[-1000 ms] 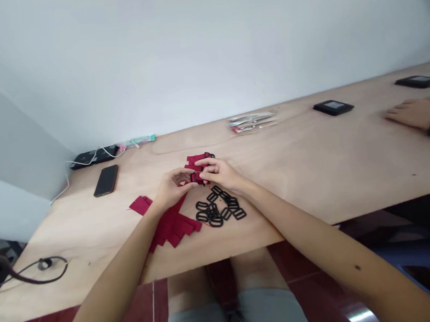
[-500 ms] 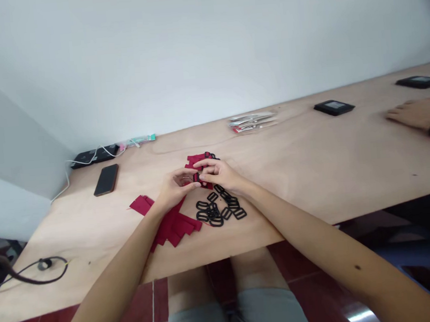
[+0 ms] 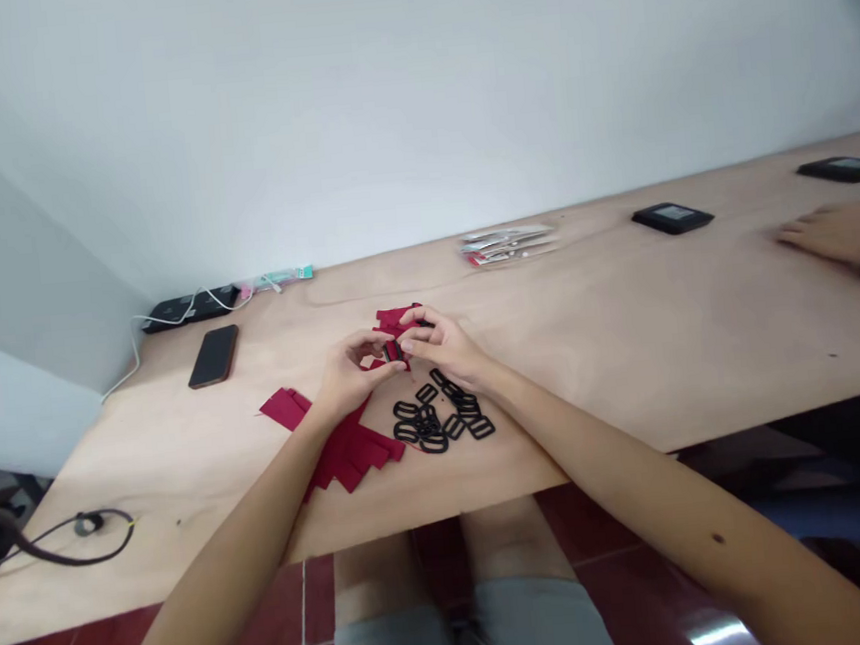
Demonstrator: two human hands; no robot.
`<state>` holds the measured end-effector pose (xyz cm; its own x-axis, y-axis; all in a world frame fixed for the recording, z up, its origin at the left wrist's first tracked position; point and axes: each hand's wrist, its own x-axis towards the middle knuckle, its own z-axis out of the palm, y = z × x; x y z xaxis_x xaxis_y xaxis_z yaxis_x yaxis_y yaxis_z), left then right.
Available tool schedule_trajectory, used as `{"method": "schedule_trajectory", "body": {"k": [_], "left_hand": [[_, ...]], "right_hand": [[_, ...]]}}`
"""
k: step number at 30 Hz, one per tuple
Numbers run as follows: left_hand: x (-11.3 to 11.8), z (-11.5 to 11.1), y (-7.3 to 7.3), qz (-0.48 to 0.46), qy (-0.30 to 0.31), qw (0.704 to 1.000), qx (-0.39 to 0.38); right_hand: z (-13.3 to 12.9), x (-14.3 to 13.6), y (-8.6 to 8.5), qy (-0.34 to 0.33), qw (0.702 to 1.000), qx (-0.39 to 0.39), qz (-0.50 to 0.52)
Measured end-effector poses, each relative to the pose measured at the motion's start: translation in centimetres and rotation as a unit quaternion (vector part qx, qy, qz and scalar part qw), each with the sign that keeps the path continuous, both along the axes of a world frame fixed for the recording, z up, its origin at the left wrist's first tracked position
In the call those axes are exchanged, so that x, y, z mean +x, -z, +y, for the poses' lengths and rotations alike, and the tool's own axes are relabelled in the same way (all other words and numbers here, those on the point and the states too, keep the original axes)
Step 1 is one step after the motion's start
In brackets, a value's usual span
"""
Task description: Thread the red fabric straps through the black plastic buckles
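Between my two hands is a black buckle (image 3: 393,352) with a red strap piece in it. My left hand (image 3: 353,371) pinches it from the left between thumb and fingers. From the right, the thumb and fingertips of my right hand (image 3: 443,346) close on the same piece. Behind my hands lies a small pile of red pieces (image 3: 389,319), partly hidden by my fingers. Several red strips (image 3: 345,455) are fanned out near the front edge, left of a loose heap of black buckles (image 3: 428,425).
On the wooden table (image 3: 590,349) a phone (image 3: 213,356) and black boxes with a white cable (image 3: 188,309) lie left. Plastic packets (image 3: 509,243) are by the wall. Two black devices (image 3: 672,218) and another person's hand (image 3: 836,232) are right. A cable loop (image 3: 92,538) lies front left.
The held buckle has turned between my fingers, and the red strap shows differently. My right fingers have shifted slightly. The view has moved a little.
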<state>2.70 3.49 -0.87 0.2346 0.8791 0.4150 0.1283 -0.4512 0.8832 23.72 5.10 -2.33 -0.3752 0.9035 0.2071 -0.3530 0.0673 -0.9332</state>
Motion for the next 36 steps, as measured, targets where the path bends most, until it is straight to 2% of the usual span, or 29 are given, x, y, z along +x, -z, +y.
{"method": "schedule_trajectory", "body": {"k": [4,8,11,14,17,20,28,36], "left_hand": [[0.2,-0.5,-0.4,0.075,-0.029,0.99,0.115],[0.4,-0.8,-0.5,0.113,-0.061,0.98,0.155],[0.1,-0.5,-0.2,0.117,-0.085,0.979,0.147],[-0.5,0.2,0.2,0.113,-0.094,0.983,0.113],[-0.7,0.6,0.5,0.091,-0.09,0.99,0.062],[-0.6,0.7,0.5,0.063,-0.07,0.995,0.026],[-0.5,0.1,-0.1,0.053,-0.008,0.998,0.027],[-0.4,0.1,0.1,0.062,-0.003,0.997,0.039]], "right_hand": [[-0.2,-0.4,0.1,-0.008,0.999,0.04,-0.031],[0.0,-0.7,0.2,0.018,0.99,0.101,-0.094],[0.2,-0.5,0.0,0.055,0.991,0.103,-0.07],[0.1,-0.2,-0.7,0.077,0.996,0.046,0.003],[-0.1,0.0,-1.3,0.058,0.996,-0.006,0.062],[-0.3,-0.1,-1.6,0.052,0.995,-0.019,0.08],[0.0,0.1,-1.2,0.085,0.995,-0.011,0.056],[0.2,0.1,-0.3,0.03,0.999,0.017,-0.032]]}}
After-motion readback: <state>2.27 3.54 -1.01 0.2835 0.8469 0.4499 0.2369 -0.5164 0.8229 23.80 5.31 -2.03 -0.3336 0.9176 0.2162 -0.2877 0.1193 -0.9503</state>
